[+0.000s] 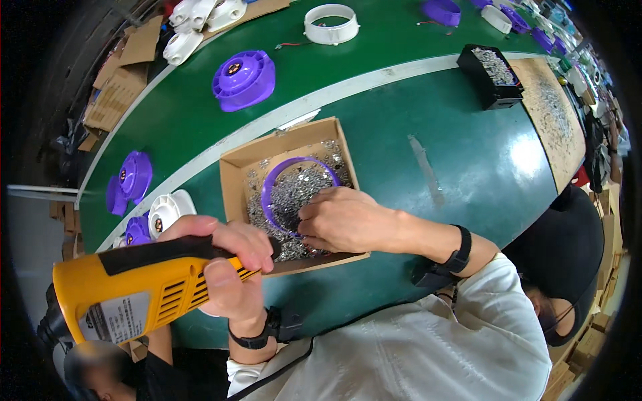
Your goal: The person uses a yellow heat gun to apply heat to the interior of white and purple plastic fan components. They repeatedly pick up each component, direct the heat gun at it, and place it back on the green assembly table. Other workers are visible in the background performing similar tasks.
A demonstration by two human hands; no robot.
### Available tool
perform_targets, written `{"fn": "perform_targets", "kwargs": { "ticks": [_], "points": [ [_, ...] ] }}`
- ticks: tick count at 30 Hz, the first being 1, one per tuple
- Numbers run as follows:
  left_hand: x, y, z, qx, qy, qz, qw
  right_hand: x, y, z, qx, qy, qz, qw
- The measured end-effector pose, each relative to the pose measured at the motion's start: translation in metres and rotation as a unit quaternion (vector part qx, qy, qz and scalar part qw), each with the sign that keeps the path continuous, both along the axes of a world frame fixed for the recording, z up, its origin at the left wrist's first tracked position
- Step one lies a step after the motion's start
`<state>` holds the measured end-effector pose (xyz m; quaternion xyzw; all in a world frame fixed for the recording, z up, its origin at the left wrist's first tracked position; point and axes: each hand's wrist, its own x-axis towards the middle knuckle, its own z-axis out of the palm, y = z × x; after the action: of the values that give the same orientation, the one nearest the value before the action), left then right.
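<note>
1. A green conveyor belt [428,167] with a white stripe was seen running across a busy workshop, with purple fan housings [243,79] and white rings [331,23] scattered further along it.
2. An open cardboard box [235,172] full of small silvery screws [294,190] was parked just ahead of the hands, a purple ring [269,194] lying on top of the pile.
3. The right hand [344,219] was dipped into the box, fingers pinched together on the screws at the ring's near edge, so clearly the nearer hand.
4. The left hand [224,257] was wrapped tight around a yellow power screwdriver [127,287], its long axis pointed right toward the box, tip just beside the near wall.
</note>
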<state>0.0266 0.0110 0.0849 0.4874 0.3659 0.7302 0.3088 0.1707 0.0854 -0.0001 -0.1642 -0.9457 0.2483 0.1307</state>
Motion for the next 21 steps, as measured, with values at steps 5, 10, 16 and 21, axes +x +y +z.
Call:
{"fn": "perform_targets", "kwargs": {
  "ticks": [5,10,16,21],
  "points": [
    [-0.006,0.002,-0.009,0.019,-0.007,-0.002,1.000,-0.001,-0.002,-0.004,0.020,-0.061,-0.027,0.998],
    [0.006,0.013,-0.013,0.026,-0.004,0.009,1.000,-0.007,-0.002,-0.024,0.071,0.066,-0.020,0.995],
    [0.004,0.021,-0.018,0.029,0.020,-0.021,0.999,-0.007,-0.001,-0.032,0.088,0.091,-0.041,0.991],
    [-0.002,0.018,-0.023,0.027,0.021,-0.033,0.999,-0.010,-0.002,-0.032,0.078,0.083,-0.046,0.992]
  ]
}}
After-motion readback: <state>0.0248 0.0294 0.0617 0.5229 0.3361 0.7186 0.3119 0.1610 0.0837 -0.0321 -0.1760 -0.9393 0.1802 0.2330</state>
